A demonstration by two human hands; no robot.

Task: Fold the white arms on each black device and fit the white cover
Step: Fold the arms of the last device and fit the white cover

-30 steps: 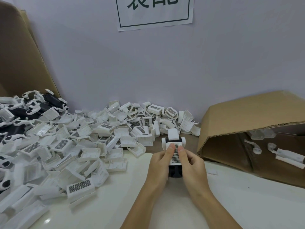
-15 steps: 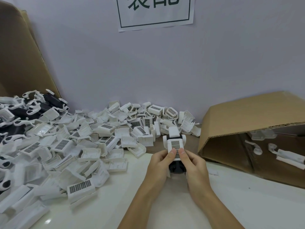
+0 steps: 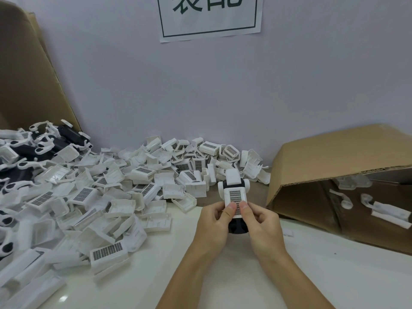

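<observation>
A black device (image 3: 238, 227) with folded white arms is held upright over the white table, just in front of me. A white cover (image 3: 235, 195) with a dark grid panel sits on its front face. My left hand (image 3: 215, 224) grips the device from the left and my right hand (image 3: 259, 221) grips it from the right. Both thumbs press side by side on the lower part of the cover. The device's lower black end pokes out between my palms.
A big heap of loose white covers (image 3: 107, 197) fills the table's left and back. Black devices with unfolded white arms (image 3: 44, 143) lie at the far left. An open cardboard box (image 3: 334, 166) on its side at the right holds several finished pieces. A wall stands close behind.
My thumbs slid down the cover's grid panel from its middle to its lower end, and the device tilted up slightly. Both hands kept their hold.
</observation>
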